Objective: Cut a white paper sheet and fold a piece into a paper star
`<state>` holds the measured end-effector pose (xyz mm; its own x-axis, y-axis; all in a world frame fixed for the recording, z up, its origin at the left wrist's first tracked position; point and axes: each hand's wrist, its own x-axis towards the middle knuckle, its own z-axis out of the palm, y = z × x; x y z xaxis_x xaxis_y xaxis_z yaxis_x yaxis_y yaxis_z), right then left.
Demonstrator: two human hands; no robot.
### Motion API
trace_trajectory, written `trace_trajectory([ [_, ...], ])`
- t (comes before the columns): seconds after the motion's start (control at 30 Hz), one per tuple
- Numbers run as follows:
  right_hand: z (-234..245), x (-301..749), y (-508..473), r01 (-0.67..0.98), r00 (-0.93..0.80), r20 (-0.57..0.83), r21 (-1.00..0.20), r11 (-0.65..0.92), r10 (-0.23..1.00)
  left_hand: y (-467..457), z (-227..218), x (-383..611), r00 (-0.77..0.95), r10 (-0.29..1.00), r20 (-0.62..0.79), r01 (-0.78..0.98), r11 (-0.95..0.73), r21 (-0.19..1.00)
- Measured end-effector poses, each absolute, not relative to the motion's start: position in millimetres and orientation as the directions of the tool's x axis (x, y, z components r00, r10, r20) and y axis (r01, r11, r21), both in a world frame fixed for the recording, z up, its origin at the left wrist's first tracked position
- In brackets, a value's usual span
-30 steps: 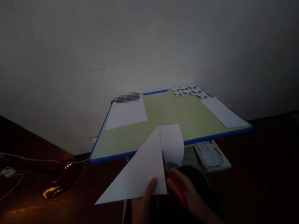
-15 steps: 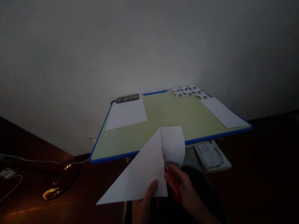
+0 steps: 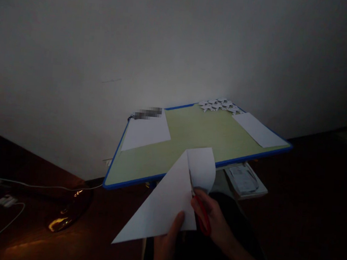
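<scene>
My left hand point(image 3: 169, 238) pinches the lower edge of a white sheet of paper point(image 3: 160, 205), thumb on top and the other fingers hidden beneath. The sheet is folded into a triangle, with a curled strip point(image 3: 201, 167) standing off its right side. In my right hand point(image 3: 213, 214) is a pair of red-handled scissors point(image 3: 204, 218). Their blades lie at the gap between triangle and strip, mostly hidden by the paper. Both hands are in front of the near edge of a small table point(image 3: 192, 127) with a blue rim.
A white sheet point(image 3: 149, 132) lies on the table's left, a pixelated dark object point(image 3: 147, 113) at its top. Folded paper pieces point(image 3: 220, 105) cluster at the far right corner, near another sheet point(image 3: 258, 130). Papers point(image 3: 245, 180) rest below the tabletop. A white cable point(image 3: 41, 185) runs at left.
The folded paper has shifted slightly downward, and my left thumb with it a little to the right. My right hand and the scissors stay almost in place.
</scene>
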<state>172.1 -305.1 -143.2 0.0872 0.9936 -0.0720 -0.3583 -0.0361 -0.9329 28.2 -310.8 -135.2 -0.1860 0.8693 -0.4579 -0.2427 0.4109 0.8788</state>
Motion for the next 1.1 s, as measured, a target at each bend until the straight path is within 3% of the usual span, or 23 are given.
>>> trace_trajectory([
  [0.93,-141.8,174.5,-306.2,-0.36,0.105,-0.044,-0.933,-0.003,0.994,-313.3,-149.4,21.8,-0.19,0.903,-0.386,-0.095,0.374,0.923],
  [1.1,-140.9,177.8,-307.6,-0.348,0.112,-0.041,-0.938,0.001,0.993,-315.7,-162.8,20.6,-0.116,0.907,-0.405,-0.232,0.371,0.899],
])
